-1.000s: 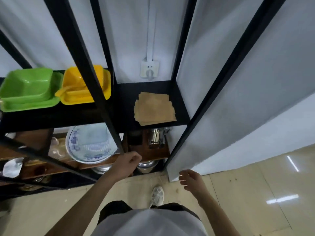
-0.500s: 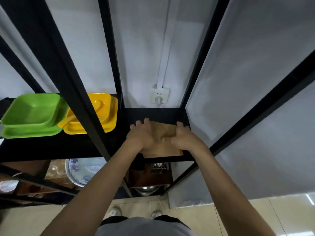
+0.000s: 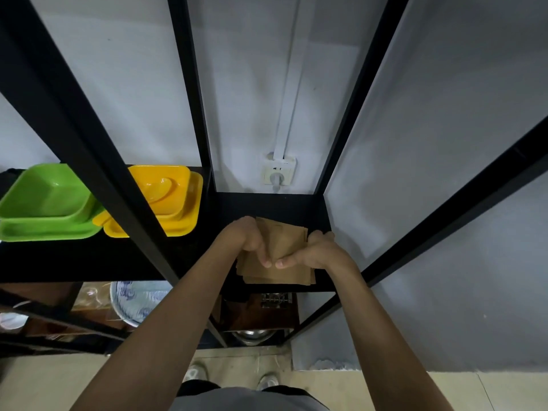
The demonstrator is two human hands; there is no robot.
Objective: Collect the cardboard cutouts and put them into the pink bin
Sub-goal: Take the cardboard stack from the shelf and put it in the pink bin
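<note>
A stack of brown cardboard cutouts (image 3: 284,247) lies on the right end of the black shelf (image 3: 267,206). My left hand (image 3: 244,237) clasps the stack's left side, fingers curled over the far edge and thumb on top. On the right side my right hand (image 3: 314,250) grips it the same way. The two thumbs nearly meet over the middle of the stack. No pink bin is in view.
A green bin (image 3: 44,203) and a yellow bin (image 3: 166,197) sit on the same shelf to the left. Black frame posts (image 3: 98,161) cross the view. A wall socket (image 3: 278,173) is behind the shelf. Lower shelves hold a blue-patterned plate (image 3: 139,301) and metal ware.
Both hands rose from below the shelf onto the cardboard stack and have closed around its sides. The camera moved nearer to the shelf.
</note>
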